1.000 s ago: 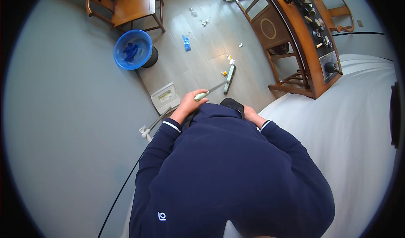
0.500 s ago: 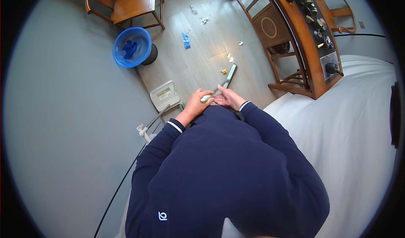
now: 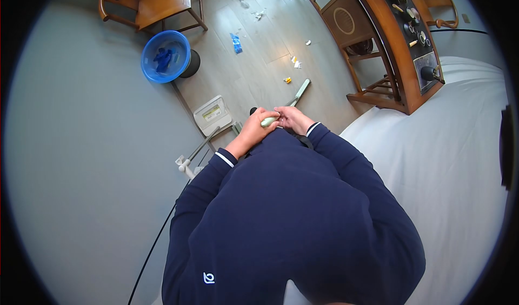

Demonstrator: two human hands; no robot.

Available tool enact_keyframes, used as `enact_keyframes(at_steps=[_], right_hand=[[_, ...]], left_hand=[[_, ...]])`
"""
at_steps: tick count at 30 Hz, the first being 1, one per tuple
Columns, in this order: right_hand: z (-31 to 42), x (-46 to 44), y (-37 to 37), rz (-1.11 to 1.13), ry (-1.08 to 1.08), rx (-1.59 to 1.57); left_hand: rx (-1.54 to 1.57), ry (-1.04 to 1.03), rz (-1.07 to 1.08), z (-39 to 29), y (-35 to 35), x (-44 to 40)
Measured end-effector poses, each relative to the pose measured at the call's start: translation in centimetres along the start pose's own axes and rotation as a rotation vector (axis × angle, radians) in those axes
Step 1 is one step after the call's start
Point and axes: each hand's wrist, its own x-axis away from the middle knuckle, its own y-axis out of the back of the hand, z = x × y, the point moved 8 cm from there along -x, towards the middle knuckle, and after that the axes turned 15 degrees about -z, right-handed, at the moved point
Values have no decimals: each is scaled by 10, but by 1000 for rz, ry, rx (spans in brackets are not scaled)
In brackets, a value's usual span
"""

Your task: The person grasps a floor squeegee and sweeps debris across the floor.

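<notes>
A broom with a pale green head (image 3: 303, 90) and a pale green grip end (image 3: 268, 121) slants away from my waist toward the floor. My left hand (image 3: 254, 129) is closed around the grip end. Just beside it, my right hand (image 3: 295, 120) has its fingers curled on the handle, partly hiding it. Beyond the broom head lie a yellow scrap (image 3: 287, 80) and a yellow-and-white scrap (image 3: 295, 61). Farther off are a blue wrapper (image 3: 236, 43), a small white piece (image 3: 308, 42) and crumpled whitish litter (image 3: 259, 15).
At the left stand a blue basin (image 3: 184, 61) with blue material inside and a wooden chair (image 3: 162, 3). A white panel with a label (image 3: 212, 115) leans near the wall. At the right are a wooden table (image 3: 397, 61) bearing tea things and a white-covered surface (image 3: 400, 148).
The broom head has swung slightly to the right and away from the scraps. My hands have drawn closer together on the handle, and the view has shifted a little.
</notes>
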Motion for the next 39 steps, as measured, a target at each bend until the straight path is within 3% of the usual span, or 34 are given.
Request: enact_keyframes(at_steps=[9,24,31,39], right_hand=[[-8,-12,-29,126,-138,-104],[8,-5,-73,186,-159,41],[13,-15,-76,81,-143,127],[61,68,-79,-95,72,406]], left_hand=[[-6,-44,-76,-9,21,2],[-130,-26,-193,-28,49,10],[-198,-92,-193,-37,51,11],[-211,-117,-164,-66,45,3]])
